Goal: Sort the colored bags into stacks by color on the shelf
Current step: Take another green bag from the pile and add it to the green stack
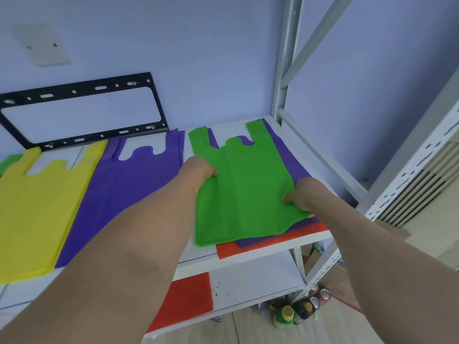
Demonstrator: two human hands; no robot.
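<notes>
Two hands are on the green bag (244,184) at centre right of the frame, and it looks like a lift in the making. The left hand (198,170) pinches the bag's left edge, fingers curled under the fabric; the right hand (301,194) grips the right edge, thumb on top. Holding both sides keeps a limp sheet flat and square, my guess at why it is taken this way.

The bag is thin, matte, non-woven-looking cloth, vest-shaped with two handle straps pointing to the wall. It lies on top of a mixed pile: a purple bag (295,170) shows beyond its right edge, and a red bag (260,244) peeks out below at the shelf's front edge. So green sits on the wrong colours and likely has to go elsewhere.

Further left, a purple stack (129,184) lies flat at mid frame, partly overlapped by a yellow stack (37,209) at the left edge. A green scrap (10,161) shows behind the yellow at far left, possibly the green stack.

All of it rests on a white shelf (198,254), smooth board in a grey perforated metal frame. A red sheet (186,299) lies on the tier below.
</notes>
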